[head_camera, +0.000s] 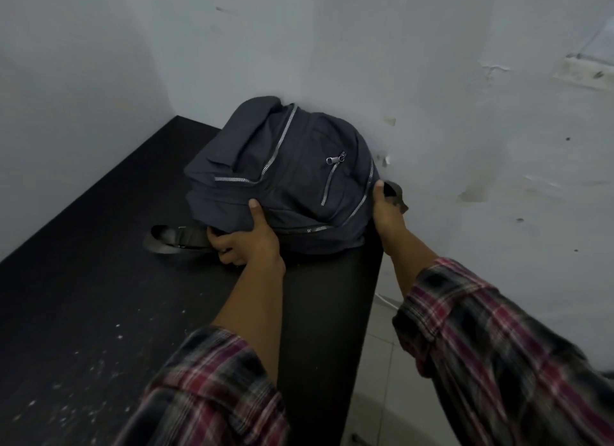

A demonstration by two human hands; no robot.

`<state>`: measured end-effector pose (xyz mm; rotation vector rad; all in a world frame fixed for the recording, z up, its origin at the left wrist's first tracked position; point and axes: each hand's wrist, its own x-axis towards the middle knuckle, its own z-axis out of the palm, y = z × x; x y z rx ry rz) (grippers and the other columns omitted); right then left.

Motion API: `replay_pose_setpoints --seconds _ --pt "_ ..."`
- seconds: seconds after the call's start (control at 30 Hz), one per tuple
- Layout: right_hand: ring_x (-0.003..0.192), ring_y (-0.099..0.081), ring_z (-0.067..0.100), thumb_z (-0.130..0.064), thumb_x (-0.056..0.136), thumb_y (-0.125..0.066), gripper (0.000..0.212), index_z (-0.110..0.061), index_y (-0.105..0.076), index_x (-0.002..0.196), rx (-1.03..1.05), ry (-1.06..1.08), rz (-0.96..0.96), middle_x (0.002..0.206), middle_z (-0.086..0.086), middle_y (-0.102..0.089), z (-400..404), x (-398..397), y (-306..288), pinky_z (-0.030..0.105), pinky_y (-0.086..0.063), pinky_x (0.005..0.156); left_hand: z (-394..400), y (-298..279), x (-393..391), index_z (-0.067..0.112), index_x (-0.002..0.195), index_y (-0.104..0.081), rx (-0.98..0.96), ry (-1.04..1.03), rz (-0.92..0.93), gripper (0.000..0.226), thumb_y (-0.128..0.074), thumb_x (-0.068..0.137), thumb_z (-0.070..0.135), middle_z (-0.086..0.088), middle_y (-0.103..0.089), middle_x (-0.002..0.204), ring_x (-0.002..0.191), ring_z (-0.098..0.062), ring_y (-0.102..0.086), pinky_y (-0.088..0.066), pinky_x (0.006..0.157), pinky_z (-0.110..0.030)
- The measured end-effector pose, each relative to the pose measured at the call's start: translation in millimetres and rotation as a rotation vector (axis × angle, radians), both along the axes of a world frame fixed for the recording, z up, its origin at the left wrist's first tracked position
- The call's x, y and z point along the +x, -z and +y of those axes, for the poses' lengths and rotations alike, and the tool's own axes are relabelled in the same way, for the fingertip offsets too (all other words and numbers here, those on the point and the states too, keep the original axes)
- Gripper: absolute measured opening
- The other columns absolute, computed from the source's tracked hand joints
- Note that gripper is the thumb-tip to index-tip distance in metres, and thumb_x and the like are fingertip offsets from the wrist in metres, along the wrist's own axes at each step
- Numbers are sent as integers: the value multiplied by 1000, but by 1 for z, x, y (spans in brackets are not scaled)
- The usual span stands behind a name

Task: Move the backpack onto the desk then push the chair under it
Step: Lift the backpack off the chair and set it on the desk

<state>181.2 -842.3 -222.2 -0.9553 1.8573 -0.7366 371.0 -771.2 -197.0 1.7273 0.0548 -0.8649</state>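
Observation:
A dark grey backpack [285, 173] with silver zippers lies on the black desk [99, 279], in the far right corner against the wall. My left hand [247, 239] grips its near lower edge, thumb on top and fingers curled underneath. My right hand [385, 209] holds the backpack's right side by a dark strap that hangs off the desk's right edge. Another strap [176, 238] lies flat on the desk to the left of my left hand. The chair is out of view.
White walls [432, 96] with peeling paint close off the desk at the back and right. Pale specks dust the desk's near left part [83, 395]. A strip of light tiled floor [382, 362] shows to the right of the desk.

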Motion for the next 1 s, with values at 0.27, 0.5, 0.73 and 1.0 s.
replay_pose_setpoints --seconds 0.27,0.5,0.73,1.0 --pt "148 -22 30 -84 79 -19 96 -24 -26 152 -162 -89 -99 159 6 -29 6 24 1 48 -7 123 1 1 2 24 149 -11 5 16 -21 100 -69 74 58 -19 -17 153 137 -36 -30 -27 115 -42" --pt "135 -45 25 -72 90 -19 82 -17 -37 149 -165 -86 -515 150 7 -45 11 7 -19 45 -33 117 9 1 10 25 148 -15 3 55 -13 102 -72 70 58 -18 -20 152 133 -36 -36 -30 112 -39" --pt "137 -36 32 -51 95 -43 63 -13 -38 145 -626 -52 442 149 15 -41 80 43 -24 45 -33 110 18 -18 34 21 149 -15 225 137 -49 128 -73 49 76 -15 -26 151 134 -36 -35 -30 111 -46" --pt "148 -21 18 -54 95 -40 68 -30 -15 154 -603 -501 574 158 -2 -28 151 91 13 50 -17 120 11 -13 89 12 154 -5 -114 -64 135 101 -58 82 61 -12 -28 157 137 -32 -39 -36 113 -47"
